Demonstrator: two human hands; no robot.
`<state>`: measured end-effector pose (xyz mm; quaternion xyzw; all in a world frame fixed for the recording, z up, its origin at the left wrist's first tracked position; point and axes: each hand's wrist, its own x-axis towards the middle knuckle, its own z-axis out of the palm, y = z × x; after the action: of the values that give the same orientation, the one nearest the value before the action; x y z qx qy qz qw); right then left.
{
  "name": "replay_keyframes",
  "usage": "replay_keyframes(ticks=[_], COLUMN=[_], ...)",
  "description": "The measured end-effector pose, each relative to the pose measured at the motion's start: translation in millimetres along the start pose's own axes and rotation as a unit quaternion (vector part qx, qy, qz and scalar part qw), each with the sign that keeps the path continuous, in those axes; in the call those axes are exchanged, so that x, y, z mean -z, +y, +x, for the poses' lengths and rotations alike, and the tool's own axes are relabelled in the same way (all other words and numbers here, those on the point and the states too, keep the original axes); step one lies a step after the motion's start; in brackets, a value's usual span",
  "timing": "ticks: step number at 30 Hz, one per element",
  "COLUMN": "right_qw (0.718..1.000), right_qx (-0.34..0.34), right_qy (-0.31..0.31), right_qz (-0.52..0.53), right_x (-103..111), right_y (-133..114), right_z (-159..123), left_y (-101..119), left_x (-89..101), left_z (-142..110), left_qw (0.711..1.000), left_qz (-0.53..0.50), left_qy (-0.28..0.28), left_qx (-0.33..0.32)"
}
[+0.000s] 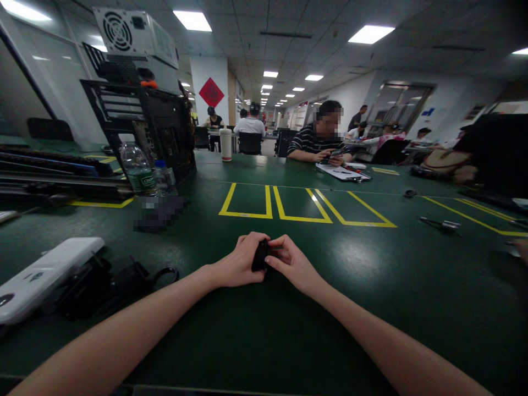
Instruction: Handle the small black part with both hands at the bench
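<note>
Centrally, my left hand (242, 260) grips the black object (259, 256), long axis seemingly pointing away; my right hand (295, 266) touches its right side, grip unclear.

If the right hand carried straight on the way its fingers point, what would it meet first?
The small black object in the left hand: the right hand's fingertips look already against it, though exact contact is hard to tell.
</note>
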<state>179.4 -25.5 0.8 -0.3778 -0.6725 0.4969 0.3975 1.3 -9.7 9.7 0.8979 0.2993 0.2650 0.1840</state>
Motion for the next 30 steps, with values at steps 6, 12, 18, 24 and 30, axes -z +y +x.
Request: replay_keyframes(ticks=[6,12,18,24,30], right_qw=[1.0,0.999,1.0,1.0,1.0], right_qx=[-0.016,0.002,0.006,-0.008,-0.01], right_qy=[-0.021,-0.03,-0.013,0.01,-0.015], right_qz=[-0.011,0.016,0.015,-0.009,-0.008], right_x=[1.1,1.3,1.2,0.3,1.2], right_y=[2.1,2.0,-1.4,-1.2,0.1], right_z=[0.1,-1.7,-0.6,0.5,0.8], left_y=[-1.0,-0.7,-0.3,3.6,4.7], left_x=[-0.5,-2.0,-2.9,2.1,5.0], left_z=[0.7,-0.4,0.0,0.4,0.0], left_qw=[1.0,1.0,1.0,1.0,1.0], left_qz=[0.007,0.001,-0.004,-0.005,0.002], left_qy=[0.001,0.015,0.019,0.006,-0.007], left_qx=[-0.008,-0.002,0.003,0.001,-0.003])
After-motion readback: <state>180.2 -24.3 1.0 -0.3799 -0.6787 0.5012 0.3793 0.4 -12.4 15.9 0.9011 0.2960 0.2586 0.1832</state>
